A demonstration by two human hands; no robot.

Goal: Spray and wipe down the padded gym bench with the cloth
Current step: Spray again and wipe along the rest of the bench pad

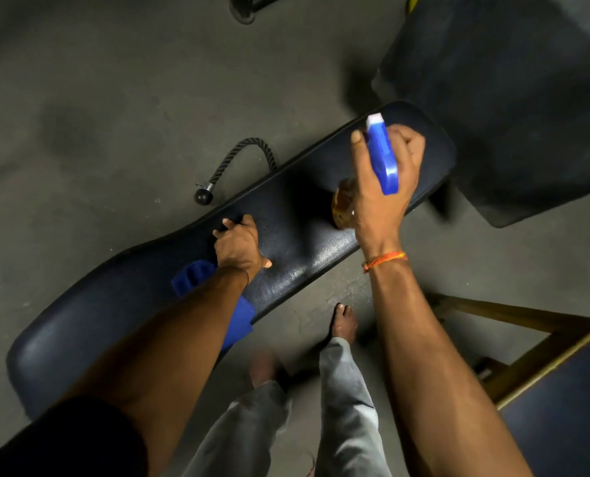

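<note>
Seen from the head camera, a long dark padded bench [297,235] runs diagonally across a grey floor [97,98]. The right hand [384,182] wraps its fingers around a blue-topped spray bottle [383,156], held above the bench's far end. The left hand [238,244] rests mid-bench, fingers curled over the far edge, with a blue cloth [197,275] under the wrist. A rope handle [238,166] lies beyond the bench.

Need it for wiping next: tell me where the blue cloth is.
In the head view, the blue cloth lies on the bench pad, left of centre, partly under the left forearm, just behind the left hand.
</note>
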